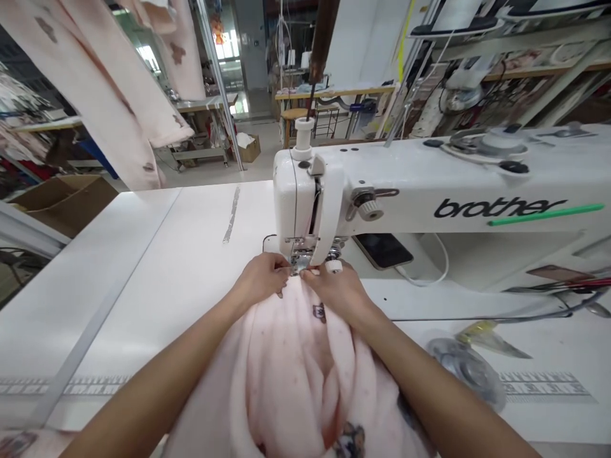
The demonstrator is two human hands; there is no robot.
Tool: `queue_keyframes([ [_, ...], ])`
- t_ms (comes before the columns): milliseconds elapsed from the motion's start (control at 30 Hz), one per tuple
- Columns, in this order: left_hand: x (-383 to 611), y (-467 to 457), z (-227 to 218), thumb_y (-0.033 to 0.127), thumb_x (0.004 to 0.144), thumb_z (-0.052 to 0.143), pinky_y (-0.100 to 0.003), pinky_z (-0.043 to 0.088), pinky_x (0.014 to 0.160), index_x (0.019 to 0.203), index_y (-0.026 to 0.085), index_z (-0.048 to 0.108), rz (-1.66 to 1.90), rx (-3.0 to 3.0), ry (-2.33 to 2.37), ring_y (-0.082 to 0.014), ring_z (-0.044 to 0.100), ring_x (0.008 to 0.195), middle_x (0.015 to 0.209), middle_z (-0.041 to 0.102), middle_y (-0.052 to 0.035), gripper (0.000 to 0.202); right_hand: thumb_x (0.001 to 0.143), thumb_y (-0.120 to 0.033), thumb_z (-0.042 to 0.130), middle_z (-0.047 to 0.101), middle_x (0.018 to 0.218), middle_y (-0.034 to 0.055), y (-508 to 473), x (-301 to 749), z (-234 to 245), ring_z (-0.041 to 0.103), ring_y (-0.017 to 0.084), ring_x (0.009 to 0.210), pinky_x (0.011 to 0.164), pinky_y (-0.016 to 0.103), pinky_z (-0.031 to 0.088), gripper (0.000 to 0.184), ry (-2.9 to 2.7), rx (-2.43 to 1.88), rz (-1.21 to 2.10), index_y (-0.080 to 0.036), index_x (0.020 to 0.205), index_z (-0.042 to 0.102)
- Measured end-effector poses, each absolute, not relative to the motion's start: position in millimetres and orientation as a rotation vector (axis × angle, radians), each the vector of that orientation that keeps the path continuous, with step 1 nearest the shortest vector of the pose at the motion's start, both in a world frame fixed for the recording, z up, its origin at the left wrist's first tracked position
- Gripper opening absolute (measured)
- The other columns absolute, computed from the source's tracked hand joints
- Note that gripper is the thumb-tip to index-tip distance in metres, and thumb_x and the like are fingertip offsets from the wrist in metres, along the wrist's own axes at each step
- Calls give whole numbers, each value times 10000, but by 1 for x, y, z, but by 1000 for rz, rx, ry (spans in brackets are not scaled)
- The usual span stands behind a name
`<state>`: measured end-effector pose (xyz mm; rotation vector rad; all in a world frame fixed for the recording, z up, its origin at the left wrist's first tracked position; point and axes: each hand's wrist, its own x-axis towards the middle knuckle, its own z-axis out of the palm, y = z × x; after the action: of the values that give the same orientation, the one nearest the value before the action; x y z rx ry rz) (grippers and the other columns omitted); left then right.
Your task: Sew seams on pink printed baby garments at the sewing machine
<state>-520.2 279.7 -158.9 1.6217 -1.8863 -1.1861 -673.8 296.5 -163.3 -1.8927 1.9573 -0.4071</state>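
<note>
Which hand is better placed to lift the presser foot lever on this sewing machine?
Probably right: the right hand sits on the pink fabric nearer the machine's arm; the left hand pinches fabric left of the needle.

Head-worn view, downward, near sewing machine (429, 191)

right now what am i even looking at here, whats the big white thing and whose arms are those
This single picture comes from a camera worn on a person's head, looking down at their own arms. The big white thing is a sewing machine standing on a white table. The left hand and right hand pinch the edge of a fluffy pink fabric right at the machine's needle area. The fabric bunches toward the person and carries small printed motifs. A phone with a white cable lies under the machine's arm, and a clear round dish sits to the right. More pink pieces hang at upper left.
</note>
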Motion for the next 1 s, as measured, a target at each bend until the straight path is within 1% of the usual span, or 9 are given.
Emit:
queue_keyframes([
  [133, -523, 281, -157, 199, 706, 470, -206, 417, 455, 602, 172, 510, -1130, 1646, -1895, -99, 526, 421, 514, 523, 46, 115, 794, -257, 505, 659, 838, 54, 297, -675, -162, 584, 214, 804, 637, 254, 360, 114, 1957, -1908, -434, -192, 792, 599],
  [300, -525, 279, -156, 173, 694, 478, -203, 419, 453, 594, 168, 518, -1088, 1664, -1880, -98, 523, 408, 499, 529, 41, 108, 800, -244, 471, 652, 753, 39, 298, -675, -161, 583, 206, 728, 577, 257, 336, 153, 1949, -1930, -464, -205, 697, 578],
  [500, -524, 276, -161, 176, 698, 484, -203, 440, 443, 654, 166, 532, -1086, 1645, -1856, -105, 536, 430, 522, 535, 32, 65, 786, -228, 480, 641, 732, 36, 298, -674, -160, 568, 196, 684, 546, 260, 310, 112, 1939, -1966, -474, -201, 735, 576],
  [667, -522, 274, -164, 162, 698, 474, -207, 438, 443, 678, 171, 523, -1082, 1609, -1889, -104, 543, 453, 569, 551, 23, 54, 792, -238, 463, 612, 662, 14, 299, -674, -159, 545, 171, 608, 511, 245, 310, 138, 1930, -1957, -510, -205, 700, 561],
  [833, -521, 271, -168, 182, 716, 478, -210, 433, 440, 716, 168, 534, -1057, 1605, -1911, -111, 548, 488, 633, 582, 2, 57, 789, -241, 498, 604, 671, 22, 298, -674, -161, 557, 187, 658, 541, 246, 324, 112, 1934, -1958, -529, -206, 715, 575],
  [1000, -521, 271, -168, 219, 739, 503, -211, 407, 455, 780, 152, 590, -985, 1629, -1937, -120, 540, 509, 651, 611, -17, 117, 790, -222, 475, 599, 678, 21, 296, -674, -163, 555, 187, 670, 550, 244, 338, 125, 1911, -1955, -573, -203, 720, 576],
])
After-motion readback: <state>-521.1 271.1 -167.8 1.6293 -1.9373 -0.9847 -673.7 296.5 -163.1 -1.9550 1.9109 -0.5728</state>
